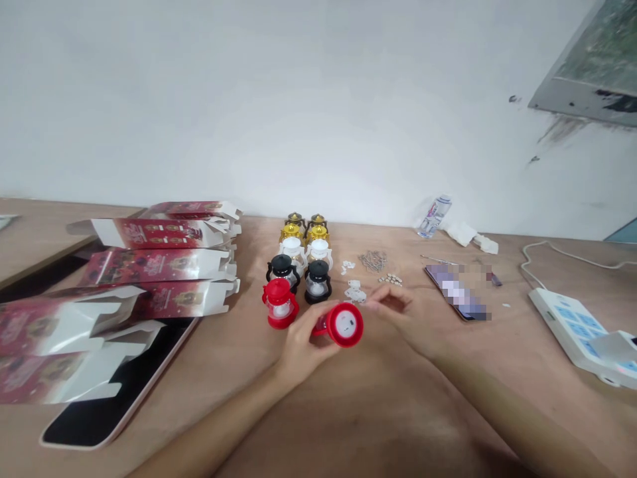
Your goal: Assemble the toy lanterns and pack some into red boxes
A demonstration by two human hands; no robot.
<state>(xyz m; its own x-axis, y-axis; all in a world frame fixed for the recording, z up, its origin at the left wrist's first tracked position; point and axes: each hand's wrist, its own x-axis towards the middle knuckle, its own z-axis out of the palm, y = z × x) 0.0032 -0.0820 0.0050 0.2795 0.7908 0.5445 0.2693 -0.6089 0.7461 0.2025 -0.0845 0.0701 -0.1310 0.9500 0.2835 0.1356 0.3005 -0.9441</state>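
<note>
My left hand (306,345) is closed around a small red toy lantern (343,324), tipped on its side so its white round base faces me. My right hand (401,312) sits just right of it, fingers pinched together near the lantern's base; whatever is in the pinch is too small to name. Behind them stand two rows of little lanterns: a red one (279,303), black ones (317,281), white ones (318,251) and gold ones (291,232). Small white parts (354,289) lie beside the rows.
Flat red-and-white cartons (159,265) are stacked at left over a dark tray (114,398). A phone (458,292), a heap of small metal pieces (373,261), a white power strip (572,328) with cable, and a plastic bottle (434,216) lie on the wooden table.
</note>
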